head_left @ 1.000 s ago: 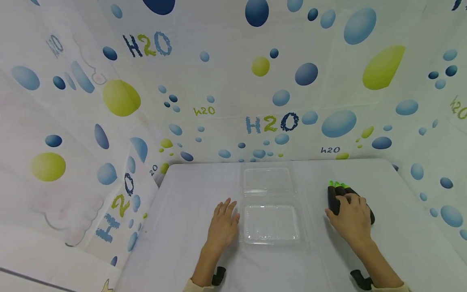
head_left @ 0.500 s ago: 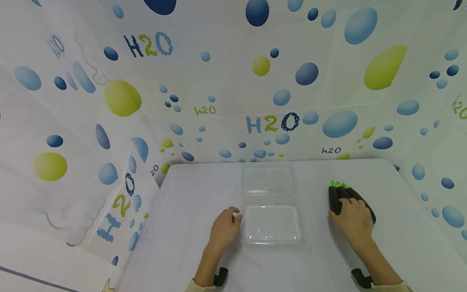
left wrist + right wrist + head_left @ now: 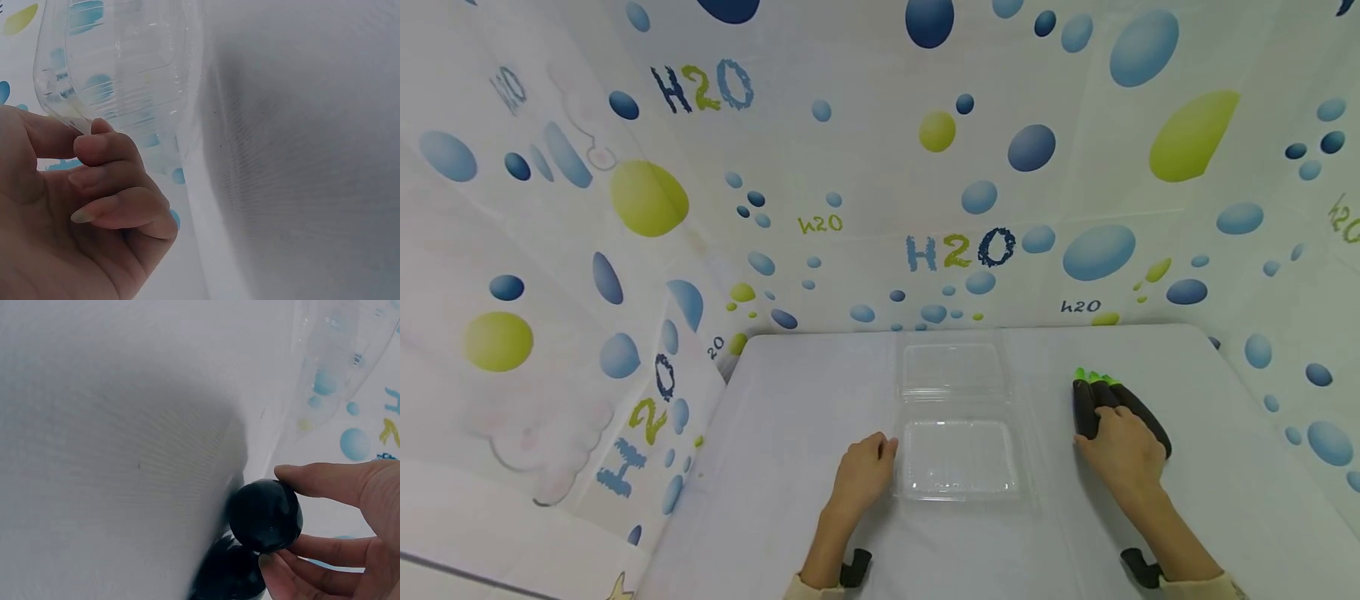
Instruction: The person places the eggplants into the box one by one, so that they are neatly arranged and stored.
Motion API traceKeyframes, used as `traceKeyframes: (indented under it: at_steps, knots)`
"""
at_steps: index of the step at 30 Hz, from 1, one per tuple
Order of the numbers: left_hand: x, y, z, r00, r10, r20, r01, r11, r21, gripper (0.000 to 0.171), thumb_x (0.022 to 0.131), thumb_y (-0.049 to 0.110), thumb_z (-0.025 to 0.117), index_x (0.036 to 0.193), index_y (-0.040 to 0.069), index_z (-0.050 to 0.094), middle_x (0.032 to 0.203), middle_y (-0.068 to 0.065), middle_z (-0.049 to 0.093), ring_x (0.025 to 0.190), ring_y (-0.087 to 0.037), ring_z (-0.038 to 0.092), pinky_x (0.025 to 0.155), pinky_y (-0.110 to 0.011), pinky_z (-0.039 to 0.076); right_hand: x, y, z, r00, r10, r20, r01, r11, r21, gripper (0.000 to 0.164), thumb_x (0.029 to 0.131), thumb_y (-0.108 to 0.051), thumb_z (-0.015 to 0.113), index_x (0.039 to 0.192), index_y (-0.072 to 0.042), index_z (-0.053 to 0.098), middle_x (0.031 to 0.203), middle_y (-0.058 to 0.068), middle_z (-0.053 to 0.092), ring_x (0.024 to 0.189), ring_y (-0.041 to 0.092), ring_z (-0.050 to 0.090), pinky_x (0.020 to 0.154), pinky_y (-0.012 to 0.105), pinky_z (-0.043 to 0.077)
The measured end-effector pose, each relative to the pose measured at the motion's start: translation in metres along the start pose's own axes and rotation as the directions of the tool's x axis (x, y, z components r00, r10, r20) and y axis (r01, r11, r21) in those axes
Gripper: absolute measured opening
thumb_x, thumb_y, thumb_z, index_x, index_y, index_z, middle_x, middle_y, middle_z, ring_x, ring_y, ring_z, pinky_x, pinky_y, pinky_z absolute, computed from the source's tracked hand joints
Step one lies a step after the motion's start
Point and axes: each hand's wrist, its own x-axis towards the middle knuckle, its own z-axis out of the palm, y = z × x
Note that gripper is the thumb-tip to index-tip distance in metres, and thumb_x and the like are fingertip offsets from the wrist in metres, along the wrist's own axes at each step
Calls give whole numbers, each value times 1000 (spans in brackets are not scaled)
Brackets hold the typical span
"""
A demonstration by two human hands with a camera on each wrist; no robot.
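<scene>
A clear plastic clamshell box (image 3: 958, 493) lies unfolded on the table, its lid (image 3: 953, 371) on the far side. My left hand (image 3: 863, 473) is at the box's left edge; the left wrist view shows thumb and index finger pinching the clear rim (image 3: 67, 115), other fingers curled. Over at the right, several dark eggplants (image 3: 1138, 408) with bright green stem ends lie side by side. My right hand (image 3: 1123, 450) reaches over them and grips the leftmost eggplant (image 3: 265, 515) between thumb and fingers. A second eggplant (image 3: 228, 575) touches it. The eggplants' near ends are partly hidden under the hand.
A white cloth covers the table (image 3: 790, 392). Behind and at the sides hangs a white curtain (image 3: 865, 150) printed with blue and green drops. Black straps (image 3: 1141, 569) sit at both wrists.
My left hand's fingers have gone from spread to curled at the box's left edge. The right hand has drawn slightly nearer, its fingers closing on the leftmost eggplant, which stays in place.
</scene>
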Motion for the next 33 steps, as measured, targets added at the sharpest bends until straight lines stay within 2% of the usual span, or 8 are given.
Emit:
traceKeyframes:
  at_steps: [10,13,17,22,26,33]
  knots:
    - [1,-3,2,1000,13,-2,-13,999,-39,36,109,26,53,76,13,54,61,5,43,53,-10,40,48,-25,33,2,1,-2,999,1,32,-1,1000,6,57,81,-22,83,123,12,65,101,35,70,79,51,68,50,53,49]
    - [1,-4,4,1000,13,-2,-13,999,-45,35,109,26,52,77,13,55,61,5,43,53,-10,40,48,-25,33,2,0,-3,1000,2,27,-2,1000,9,54,81,-20,79,123,12,66,101,35,70,79,51,68,50,53,48]
    - [0,-4,5,1000,16,-3,-16,998,-60,35,110,26,52,77,13,56,60,5,43,52,-10,41,47,-24,33,1,-3,-2,1000,13,12,-13,1000,20,50,82,-16,73,124,11,65,103,36,69,80,49,67,48,53,46]
    - [-1,-4,4,1000,16,-1,-16,997,-69,37,110,28,51,77,12,55,60,5,43,52,-9,40,47,-24,33,1,-8,-3,999,10,-34,-8,999,41,50,82,-12,71,126,11,63,100,34,69,74,42,63,45,45,41]
    - [-1,-4,4,1000,22,-3,-22,998,-57,37,110,27,52,76,12,54,60,5,42,52,-9,39,47,-24,32,2,-13,-7,997,10,-73,-7,999,49,50,83,-11,70,128,7,63,105,32,69,83,44,63,48,46,40]
    - [0,-6,5,999,40,-17,-41,998,-45,38,110,24,52,74,12,52,60,5,40,52,-10,38,47,-24,30,4,-21,-17,994,-4,-106,10,998,55,49,82,-10,72,128,4,65,115,32,68,97,48,62,56,55,46]
